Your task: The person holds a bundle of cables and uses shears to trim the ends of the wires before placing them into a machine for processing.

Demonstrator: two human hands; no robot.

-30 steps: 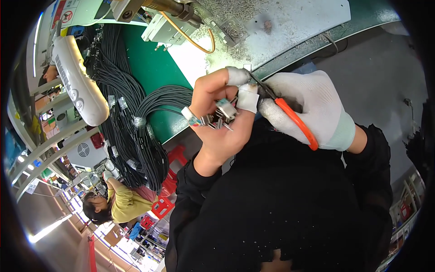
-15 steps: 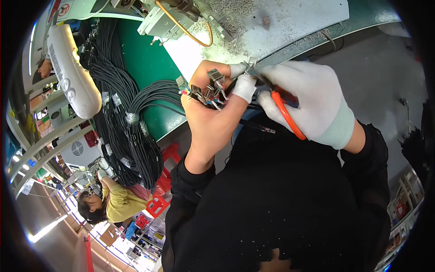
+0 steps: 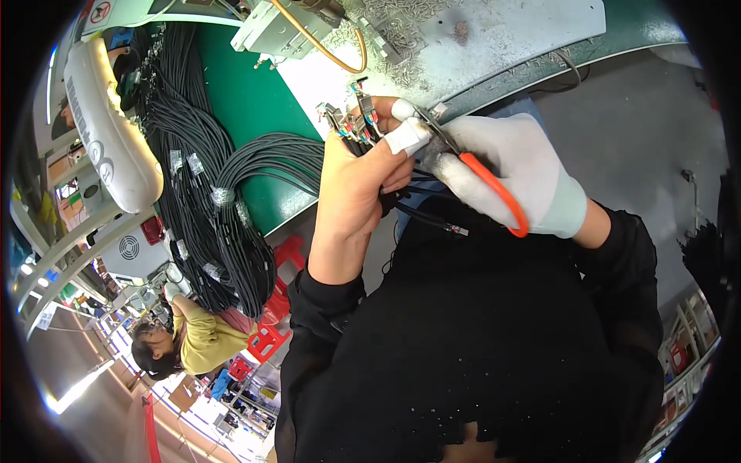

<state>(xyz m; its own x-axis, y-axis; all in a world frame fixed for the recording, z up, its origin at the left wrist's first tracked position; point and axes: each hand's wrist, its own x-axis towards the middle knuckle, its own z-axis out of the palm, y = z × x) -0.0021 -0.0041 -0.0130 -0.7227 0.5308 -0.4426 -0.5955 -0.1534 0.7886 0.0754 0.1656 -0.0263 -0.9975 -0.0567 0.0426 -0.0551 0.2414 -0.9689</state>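
My left hand (image 3: 347,185), bare but for white covers on the thumb and a fingertip, is closed around several black cables. Their connector ends (image 3: 351,127), with metal shells and coloured wires, stick up beside the thumb. In a white glove with a darkened fingertip, my right hand (image 3: 529,166) grips orange-handled pliers (image 3: 498,189). The plier jaws meet the left thumb and fingertip; exactly what they touch is too small to tell. A small metal connector end (image 3: 440,110) shows just beyond the jaws. Another cable end (image 3: 457,229) hangs below my hands.
A large bundle of black cables (image 3: 220,255) drapes over the green table (image 3: 239,85) at left. Ahead, a machine (image 3: 285,31) stands by a pale plate (image 3: 502,38) strewn with metal bits. A white lamp (image 3: 116,131) hangs at left. A person in yellow (image 3: 208,343) sits beyond.
My left hand has turned, and the held connector ends have shifted up. My right hand has moved slightly left with the pliers, whose jaws now reach farther left beside the left fingertips.
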